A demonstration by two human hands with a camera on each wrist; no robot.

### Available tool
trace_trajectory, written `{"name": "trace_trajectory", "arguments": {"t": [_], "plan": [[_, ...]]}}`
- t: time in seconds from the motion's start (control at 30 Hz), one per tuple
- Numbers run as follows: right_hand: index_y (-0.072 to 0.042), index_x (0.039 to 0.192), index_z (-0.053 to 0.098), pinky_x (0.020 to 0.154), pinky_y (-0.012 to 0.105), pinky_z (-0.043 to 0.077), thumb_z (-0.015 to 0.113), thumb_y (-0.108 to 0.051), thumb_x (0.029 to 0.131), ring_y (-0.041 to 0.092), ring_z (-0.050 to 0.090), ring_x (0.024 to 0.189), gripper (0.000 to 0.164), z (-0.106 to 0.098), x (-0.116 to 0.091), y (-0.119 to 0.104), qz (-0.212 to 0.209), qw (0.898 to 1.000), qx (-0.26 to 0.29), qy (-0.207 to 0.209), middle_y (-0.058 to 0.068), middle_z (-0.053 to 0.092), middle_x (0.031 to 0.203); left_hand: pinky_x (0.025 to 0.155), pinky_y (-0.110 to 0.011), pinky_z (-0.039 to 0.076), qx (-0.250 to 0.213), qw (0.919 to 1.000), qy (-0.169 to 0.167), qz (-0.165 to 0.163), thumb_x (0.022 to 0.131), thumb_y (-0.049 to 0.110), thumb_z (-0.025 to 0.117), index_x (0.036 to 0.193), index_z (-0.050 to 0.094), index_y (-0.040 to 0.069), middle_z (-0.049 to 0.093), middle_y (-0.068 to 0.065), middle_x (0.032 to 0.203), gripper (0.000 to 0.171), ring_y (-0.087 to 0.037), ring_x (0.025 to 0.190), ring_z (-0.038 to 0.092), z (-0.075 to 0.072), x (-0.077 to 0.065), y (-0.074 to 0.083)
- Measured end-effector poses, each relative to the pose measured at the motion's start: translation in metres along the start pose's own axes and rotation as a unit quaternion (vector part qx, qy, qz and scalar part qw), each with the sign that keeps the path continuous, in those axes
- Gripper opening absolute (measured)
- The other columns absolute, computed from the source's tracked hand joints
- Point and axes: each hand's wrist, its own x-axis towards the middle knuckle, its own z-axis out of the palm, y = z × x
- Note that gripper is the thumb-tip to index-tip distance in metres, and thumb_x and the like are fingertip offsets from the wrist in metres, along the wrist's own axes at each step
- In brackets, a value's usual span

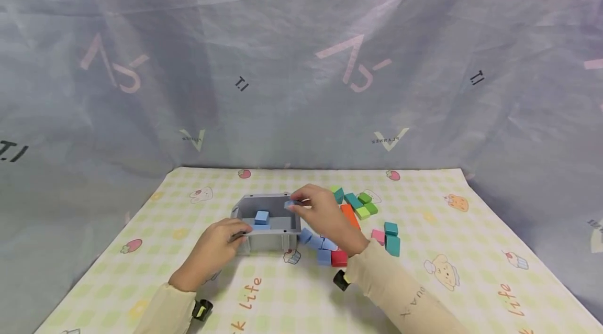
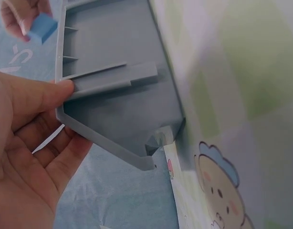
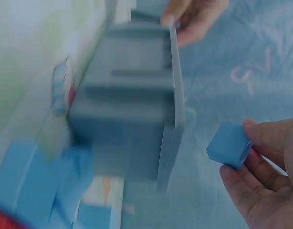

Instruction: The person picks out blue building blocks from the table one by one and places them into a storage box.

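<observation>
A grey plastic bin (image 1: 270,241) stands on the table, with blue blocks (image 1: 261,217) inside it. My left hand (image 1: 218,244) grips the near left part of its rim, thumb on one side and fingers on the other, as the left wrist view shows. Above the right end of the bin, my right hand (image 1: 325,214) pinches a blue block (image 3: 229,145) between thumb and fingers. That block is apart from the bin wall in the right wrist view. More blue blocks (image 1: 315,242) lie on the cloth just right of the bin.
Right of the bin lie a red block (image 1: 339,258), an orange block (image 1: 350,216), a pink block (image 1: 378,236), teal blocks (image 1: 392,245) and several green blocks (image 1: 365,198). A patterned cloth (image 1: 160,255) covers the table. A grey curtain (image 1: 292,62) hangs behind it.
</observation>
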Motion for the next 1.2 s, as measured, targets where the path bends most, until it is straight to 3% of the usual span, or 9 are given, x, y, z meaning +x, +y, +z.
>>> {"name": "trace_trajectory", "arguments": {"t": [0.17, 0.37, 0.53, 0.83, 1.2], "plan": [[-0.01, 0.098, 0.072, 0.072, 0.03, 0.059, 0.072, -0.018, 0.085, 0.002, 0.058, 0.081, 0.015, 0.022, 0.01, -0.007, -0.016, 0.999, -0.026, -0.024, -0.002, 0.066, 0.093, 0.072, -0.037, 0.058, 0.0, 1.0, 0.003, -0.006, 0.078, 0.004, 0.075, 0.097, 0.075, 0.015, 0.069, 0.004, 0.099, 0.022, -0.011, 0.09, 0.06, 0.002, -0.002, 0.0], [-0.01, 0.098, 0.072, 0.066, 0.028, 0.057, 0.073, -0.017, 0.085, 0.004, 0.056, 0.076, 0.015, 0.043, 0.014, -0.001, -0.002, 0.999, -0.041, -0.03, -0.001, 0.066, 0.092, 0.072, -0.037, 0.058, -0.001, 1.0, 0.009, 0.003, 0.078, 0.004, 0.075, 0.097, 0.076, 0.015, 0.07, 0.004, 0.099, 0.022, -0.011, 0.089, 0.061, 0.002, -0.003, 0.0], [-0.011, 0.097, 0.071, 0.06, 0.024, 0.054, 0.071, -0.016, 0.086, 0.004, 0.054, 0.072, 0.012, 0.054, 0.014, 0.005, -0.018, 0.997, -0.058, -0.055, -0.001, 0.065, 0.09, 0.067, -0.032, 0.057, 0.011, 0.9997, 0.013, 0.017, 0.078, 0.003, 0.076, 0.096, 0.076, 0.015, 0.07, 0.004, 0.096, 0.022, -0.008, 0.083, 0.06, 0.002, -0.002, 0.0], [-0.008, 0.1, 0.071, 0.065, 0.023, 0.055, 0.068, -0.016, 0.087, 0.003, 0.055, 0.077, 0.016, 0.059, 0.016, 0.005, -0.027, 0.987, -0.109, -0.111, 0.0, 0.066, 0.096, 0.066, -0.032, 0.057, 0.031, 0.9988, 0.018, 0.034, 0.078, 0.003, 0.076, 0.096, 0.076, 0.013, 0.069, 0.004, 0.094, 0.021, -0.008, 0.081, 0.059, 0.0, 0.003, 0.003], [-0.01, 0.094, 0.072, 0.064, 0.024, 0.055, 0.069, -0.018, 0.087, 0.003, 0.054, 0.075, 0.011, 0.061, 0.015, 0.006, -0.022, 0.987, -0.113, -0.111, -0.003, 0.064, 0.089, 0.07, -0.036, 0.058, 0.031, 0.9989, 0.014, 0.032, 0.078, 0.003, 0.076, 0.098, 0.076, 0.012, 0.07, 0.003, 0.098, 0.022, -0.011, 0.086, 0.061, 0.001, 0.002, 0.003]]}}
